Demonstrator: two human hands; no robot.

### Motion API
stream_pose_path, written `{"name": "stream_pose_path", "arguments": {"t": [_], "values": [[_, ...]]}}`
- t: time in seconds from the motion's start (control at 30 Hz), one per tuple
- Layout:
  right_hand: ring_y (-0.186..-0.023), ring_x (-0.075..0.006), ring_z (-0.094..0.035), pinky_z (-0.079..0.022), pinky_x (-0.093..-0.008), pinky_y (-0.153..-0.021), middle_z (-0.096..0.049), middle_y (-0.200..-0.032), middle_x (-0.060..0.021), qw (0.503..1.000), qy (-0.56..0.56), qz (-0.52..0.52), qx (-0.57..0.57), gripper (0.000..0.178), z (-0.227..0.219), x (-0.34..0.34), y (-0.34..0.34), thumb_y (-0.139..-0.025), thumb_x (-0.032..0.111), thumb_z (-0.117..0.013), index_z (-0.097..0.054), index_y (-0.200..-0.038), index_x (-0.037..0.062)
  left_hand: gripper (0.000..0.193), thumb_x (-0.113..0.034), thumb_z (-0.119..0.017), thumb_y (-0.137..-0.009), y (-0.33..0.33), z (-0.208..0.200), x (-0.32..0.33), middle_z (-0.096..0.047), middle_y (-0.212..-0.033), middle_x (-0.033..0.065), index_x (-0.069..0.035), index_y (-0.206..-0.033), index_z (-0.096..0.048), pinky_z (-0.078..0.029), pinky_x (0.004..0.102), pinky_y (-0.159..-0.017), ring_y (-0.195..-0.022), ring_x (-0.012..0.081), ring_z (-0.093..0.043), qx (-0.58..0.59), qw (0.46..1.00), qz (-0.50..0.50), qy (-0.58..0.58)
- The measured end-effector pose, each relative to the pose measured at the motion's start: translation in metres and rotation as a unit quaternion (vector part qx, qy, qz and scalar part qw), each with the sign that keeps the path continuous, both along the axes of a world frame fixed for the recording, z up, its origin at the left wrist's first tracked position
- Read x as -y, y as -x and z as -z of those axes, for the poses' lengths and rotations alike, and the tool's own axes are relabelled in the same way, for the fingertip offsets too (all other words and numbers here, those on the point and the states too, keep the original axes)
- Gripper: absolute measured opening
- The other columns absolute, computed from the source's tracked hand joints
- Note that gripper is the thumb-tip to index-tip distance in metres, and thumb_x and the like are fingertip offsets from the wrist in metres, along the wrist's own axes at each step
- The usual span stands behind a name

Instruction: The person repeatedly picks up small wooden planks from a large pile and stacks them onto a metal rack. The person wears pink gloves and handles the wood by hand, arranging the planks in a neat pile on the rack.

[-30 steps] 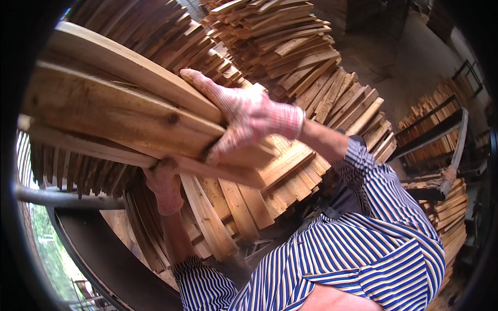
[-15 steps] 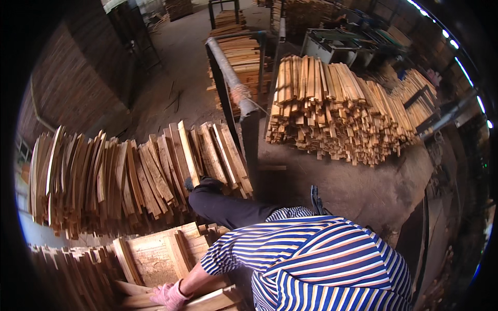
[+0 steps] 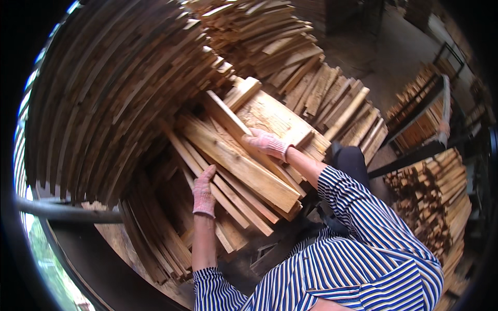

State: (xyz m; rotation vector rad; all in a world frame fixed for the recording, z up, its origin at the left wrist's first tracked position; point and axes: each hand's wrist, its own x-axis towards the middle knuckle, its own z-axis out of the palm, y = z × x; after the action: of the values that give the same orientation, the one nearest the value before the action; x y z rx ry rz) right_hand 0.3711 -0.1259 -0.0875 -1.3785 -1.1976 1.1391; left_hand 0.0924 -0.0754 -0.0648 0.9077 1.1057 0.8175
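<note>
My right hand point(image 3: 268, 144), in a pinkish knit glove, is closed on the end of a narrow wooden slat point(image 3: 228, 113). The slat's edge lies against a wide pale board point(image 3: 271, 115). My left hand point(image 3: 204, 193), gloved alike, lies closer to me over the loose slats. Its fingers seem curled on a thin wooden slat point(image 3: 182, 155), though the fingertips are partly hidden. Between the hands lies a thick plank point(image 3: 241, 165), with several slats point(image 3: 241, 193) along its near side.
A tall stack of slats point(image 3: 119, 88) rises at the left. More slats lie piled point(image 3: 332, 93) beyond my right hand. A metal bar point(image 3: 67, 210) crosses at the left edge. At the right stand a metal frame point(image 3: 445, 109) and another wood stack point(image 3: 430, 197).
The view has swung left toward the slat pile. My right hand, previously low over the boards, now holds a slat. My left hand and forearm have come into view.
</note>
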Motion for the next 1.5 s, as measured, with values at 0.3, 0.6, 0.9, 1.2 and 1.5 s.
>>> {"name": "stream_pose_path", "arguments": {"t": [0.3,0.6,0.9,1.2,1.5], "values": [[-0.103,-0.0331,-0.066,-0.051,-0.0451,-0.089,-0.069,-0.11,-0.0192,0.96,0.075,0.023,0.267,0.048,-0.053,0.015,0.016,-0.096,0.036,-0.056,-0.054,-0.131,0.0032,0.027,-0.011,-0.079,-0.079,0.001,0.001,0.022,-0.075,-0.102,0.0132,0.004,-0.101,-0.073,-0.054,0.0323,-0.09,-0.094,0.022,-0.07,-0.052,0.996,-0.057,-0.033],[-0.141,-0.0474,-0.035,-0.031,-0.0511,-0.116,-0.035,-0.154,-0.0313,0.839,0.053,0.05,0.538,0.08,-0.023,0.011,-0.031,-0.099,0.053,-0.05,-0.029,-0.155,0.0011,0.094,-0.045,-0.082,-0.077,-0.037,-0.023,0.028,-0.057,-0.133,0.024,0.0,-0.147,-0.038,-0.046,0.0399,-0.102,-0.12,0.035,-0.056,-0.057,0.988,-0.141,0.04],[-0.121,-0.0415,-0.054,-0.044,-0.0485,-0.103,-0.057,-0.133,-0.0228,0.872,-0.003,0.105,0.478,0.064,-0.011,0.011,-0.026,-0.1,0.047,-0.052,-0.043,-0.148,0.005,0.089,-0.042,-0.082,-0.079,0.016,-0.082,0.043,-0.05,-0.146,0.0244,-0.009,-0.149,-0.04,-0.042,0.044,-0.112,-0.136,0.0383,-0.048,-0.528,0.796,-0.132,-0.266],[-0.14,-0.038,-0.042,-0.034,-0.0435,-0.115,-0.046,-0.151,-0.021,0.898,-0.009,0.079,0.433,0.072,-0.002,0.015,-0.013,-0.098,0.052,-0.055,-0.041,-0.152,0.0065,0.095,-0.046,-0.079,-0.077,0.11,0.033,0.024,-0.051,-0.143,0.0207,0.002,-0.148,-0.038,-0.036,0.0361,-0.112,-0.134,0.0289,-0.046,-0.16,0.974,-0.155,-0.039],[-0.142,-0.0412,-0.039,-0.034,-0.0439,-0.116,-0.033,-0.157,-0.0263,0.817,0.059,0.053,0.572,0.076,-0.048,-0.009,-0.033,-0.094,0.053,-0.057,-0.035,-0.155,0.0124,0.062,0.004,-0.071,-0.08,0.155,-0.063,0.006,-0.062,-0.132,0.0169,-0.002,-0.138,-0.053,-0.06,0.0366,-0.082,-0.105,0.0251,-0.069,-0.098,0.971,-0.179,-0.128]]}}
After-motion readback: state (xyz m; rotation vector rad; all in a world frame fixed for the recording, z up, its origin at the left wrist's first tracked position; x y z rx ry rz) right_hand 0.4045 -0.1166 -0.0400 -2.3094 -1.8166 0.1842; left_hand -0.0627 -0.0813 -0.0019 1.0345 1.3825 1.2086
